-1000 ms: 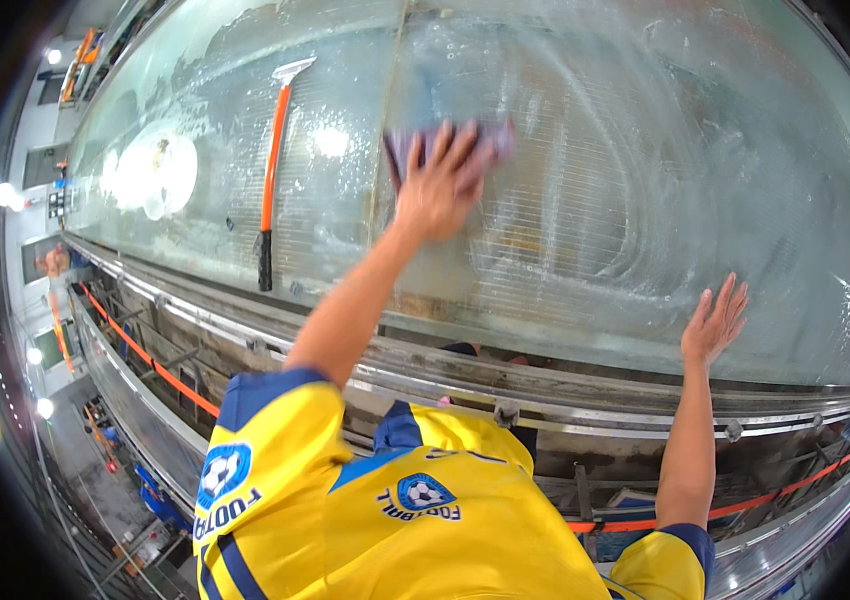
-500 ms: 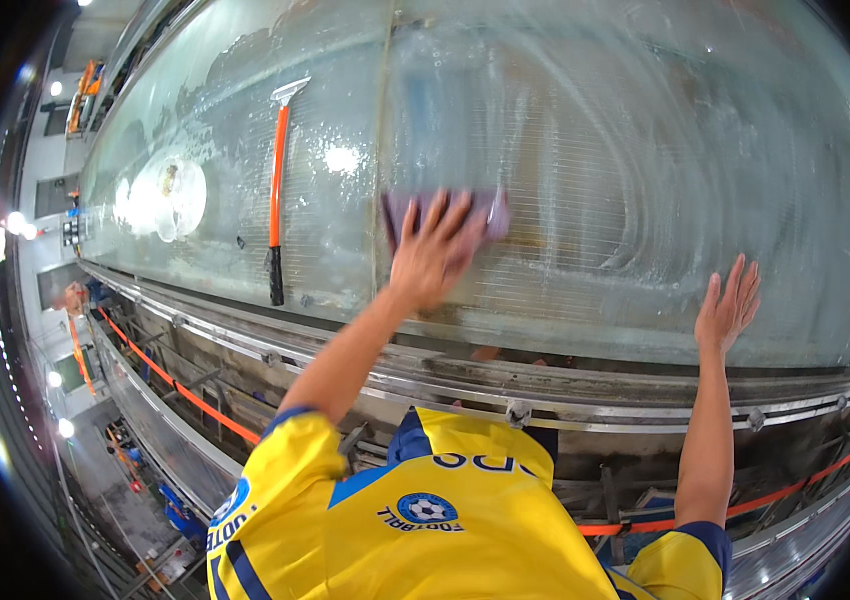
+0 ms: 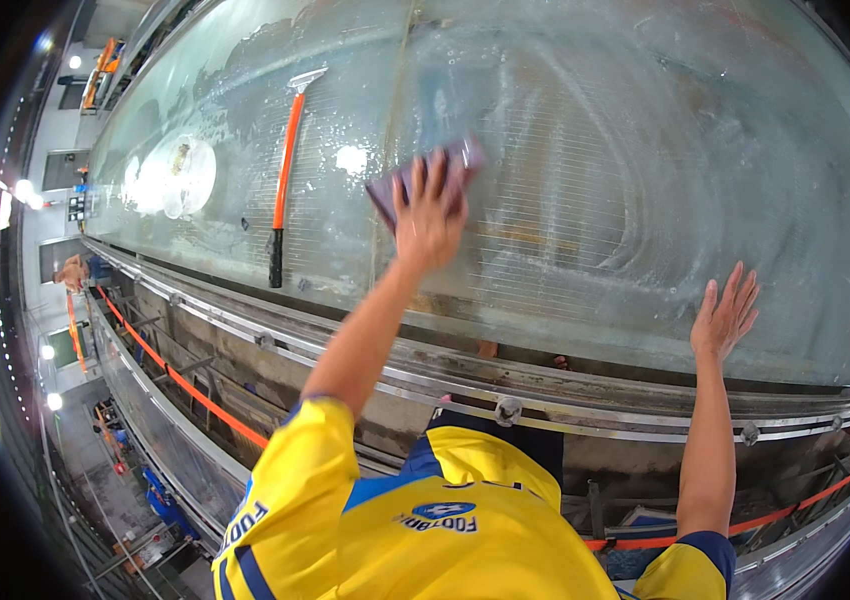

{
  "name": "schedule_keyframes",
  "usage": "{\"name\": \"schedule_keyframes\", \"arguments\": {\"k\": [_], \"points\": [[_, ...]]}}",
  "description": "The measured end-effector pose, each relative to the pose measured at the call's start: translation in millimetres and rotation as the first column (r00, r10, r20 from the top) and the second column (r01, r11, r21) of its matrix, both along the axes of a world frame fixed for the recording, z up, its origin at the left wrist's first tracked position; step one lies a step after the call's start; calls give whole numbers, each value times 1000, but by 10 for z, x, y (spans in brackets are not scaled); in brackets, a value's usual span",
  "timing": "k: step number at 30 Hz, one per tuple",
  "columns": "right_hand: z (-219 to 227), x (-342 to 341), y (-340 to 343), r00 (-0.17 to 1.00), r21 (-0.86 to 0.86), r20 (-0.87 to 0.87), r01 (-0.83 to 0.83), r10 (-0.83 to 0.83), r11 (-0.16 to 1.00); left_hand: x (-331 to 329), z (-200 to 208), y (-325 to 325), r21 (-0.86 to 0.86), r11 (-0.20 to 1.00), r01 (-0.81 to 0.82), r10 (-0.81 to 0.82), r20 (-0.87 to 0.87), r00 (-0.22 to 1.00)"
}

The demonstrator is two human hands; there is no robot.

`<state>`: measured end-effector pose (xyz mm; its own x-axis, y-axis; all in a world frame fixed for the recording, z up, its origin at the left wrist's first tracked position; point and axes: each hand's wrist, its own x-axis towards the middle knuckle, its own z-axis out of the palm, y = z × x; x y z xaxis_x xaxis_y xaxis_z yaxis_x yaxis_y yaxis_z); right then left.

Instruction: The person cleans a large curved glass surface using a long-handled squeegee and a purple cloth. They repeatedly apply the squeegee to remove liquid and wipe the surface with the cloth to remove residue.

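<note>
A wet, translucent glass sheet [image 3: 765, 200] with smeary film spreads in front of me. My left hand [image 3: 428, 225] presses a flat purple-grey scouring pad [image 3: 382, 190] against it, left of centre. The fingers lie over the pad, which is tilted with its right end farther from me. At the right, my right hand [image 3: 723, 318] rests on the glass near its front edge, fingers outstretched and nothing held. A long-handled scraper [image 3: 288, 165] with an orange shaft, black grip and metal head lies left of the pad.
A round clear container [image 3: 188, 178] stands on the glass at far left. Metal rails [image 3: 425, 395] run along the near edge, before my body. Orange strips [image 3: 180, 375] stretch below them. A workshop floor with equipment shows at lower left.
My left hand has slid the pad away from me and a little left, turning it askew. My right hand stays in nearly the same place. The view has shifted slightly.
</note>
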<state>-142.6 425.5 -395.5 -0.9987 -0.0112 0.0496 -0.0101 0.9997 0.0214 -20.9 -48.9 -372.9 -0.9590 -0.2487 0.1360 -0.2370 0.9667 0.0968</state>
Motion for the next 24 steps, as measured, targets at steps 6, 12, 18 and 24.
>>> {"name": "schedule_keyframes", "arguments": {"k": [6,12,18,24], "points": [[47,-2,14,1000,-24,-6,-7,7,1000,231,-229,332,17,1000,-21,22,-26,999],[44,21,-18,1000,8,11,2,-2,1000,1082,134,845,237,963,127,-179,211,961],[93,117,-8,999,21,20,26,-26,999,466,111,418,143,969,203,-228,187,955],[-3,-29,-49,1000,-19,-4,-13,13,1000,-1832,-261,-811,52,999,12,-8,-80,997]]}}
